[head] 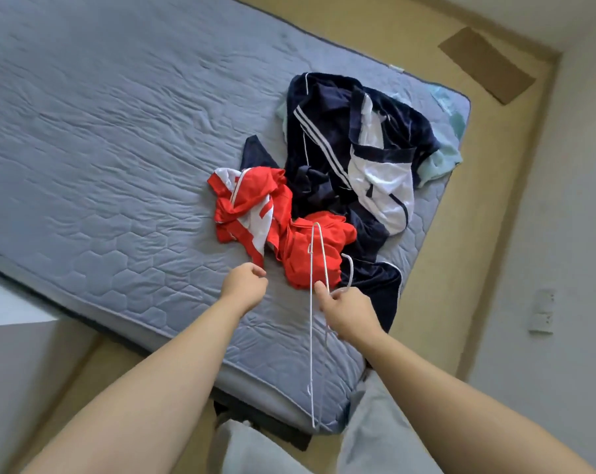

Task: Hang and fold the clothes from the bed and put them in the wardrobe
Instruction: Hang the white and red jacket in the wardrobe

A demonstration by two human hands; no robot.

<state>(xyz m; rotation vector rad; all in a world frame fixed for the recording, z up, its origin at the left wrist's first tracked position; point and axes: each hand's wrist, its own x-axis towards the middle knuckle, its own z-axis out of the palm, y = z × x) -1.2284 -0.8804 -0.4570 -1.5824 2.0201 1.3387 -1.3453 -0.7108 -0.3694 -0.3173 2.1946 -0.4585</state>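
A pile of clothes lies on the grey quilted mattress (112, 138) near its right end. On top are a navy jacket with white stripes (327, 131), a crumpled red and white garment (252, 203), a red garment (307, 254), and pale green cloth (440, 159) underneath. My right hand (348, 313) grips a thin white wire hanger (312, 336) by its hook end, and the hanger stands edge-on over the bed's near edge. My left hand (245, 285) is curled, its fingertips at the lower corner of the red and white garment; whether it pinches the cloth is unclear.
Tan floor runs around the bed. A brown cardboard piece (484, 63) lies on the floor at the far right. A white wall with a socket plate (543, 309) is on the right. A pale surface (12, 354) sits at the lower left. My grey trouser legs (375, 432) touch the bed's edge.
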